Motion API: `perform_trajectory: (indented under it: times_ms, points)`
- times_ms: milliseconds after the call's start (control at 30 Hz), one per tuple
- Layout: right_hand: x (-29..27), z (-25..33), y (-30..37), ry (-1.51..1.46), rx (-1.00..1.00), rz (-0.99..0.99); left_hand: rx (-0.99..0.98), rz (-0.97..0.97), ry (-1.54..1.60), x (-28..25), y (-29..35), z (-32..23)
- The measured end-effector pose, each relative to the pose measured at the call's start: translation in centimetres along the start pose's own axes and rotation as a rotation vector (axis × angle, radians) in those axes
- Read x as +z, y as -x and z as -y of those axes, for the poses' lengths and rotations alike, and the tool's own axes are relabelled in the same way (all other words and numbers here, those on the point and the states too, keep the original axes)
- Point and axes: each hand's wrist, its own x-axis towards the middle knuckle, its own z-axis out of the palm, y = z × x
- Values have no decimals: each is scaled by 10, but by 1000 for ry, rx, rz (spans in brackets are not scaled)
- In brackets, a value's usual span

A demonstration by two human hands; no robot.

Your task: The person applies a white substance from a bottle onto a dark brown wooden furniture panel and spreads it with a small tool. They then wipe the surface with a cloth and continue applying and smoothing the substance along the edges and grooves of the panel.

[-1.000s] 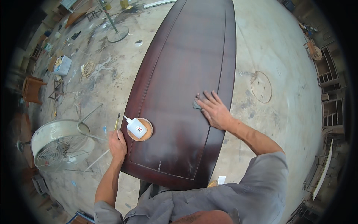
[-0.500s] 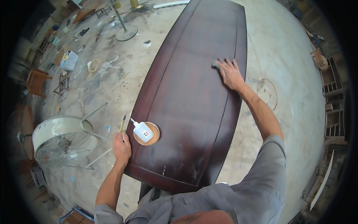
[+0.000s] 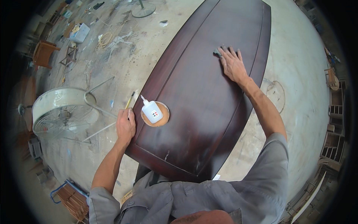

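A long dark reddish-brown wooden panel with curved sides lies in front of me. My right hand rests on its far part, fingers spread flat, with a small grey-green pad beneath the thumb-side fingers. At the near left edge my left hand is closed around a slim yellow stick with a dark end. Next to that hand, a white squeeze bottle with a nozzle lies on a round tan lid-like disc on the panel. Pale marks show near the panel's close end.
A large round floor fan stands left of the panel. Coiled cord, a white bin and a wooden chair are farther left. Wooden furniture frames line the right side. A blue-framed cart is at lower left.
My view has shifted, and the panel slants more to the right. My right hand has slid with the pad from the right border inward across the panel. My left hand keeps the stick.
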Motion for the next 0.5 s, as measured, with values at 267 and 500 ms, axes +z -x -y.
perform_trajectory:
  times_ms: [267,500]
  points:
    - [-53,120,63,-193,-367,242,-25,-36,-13,-2,4,2]
    - [-48,145,92,-197,-305,265,-50,-54,-12,-3,4,1]
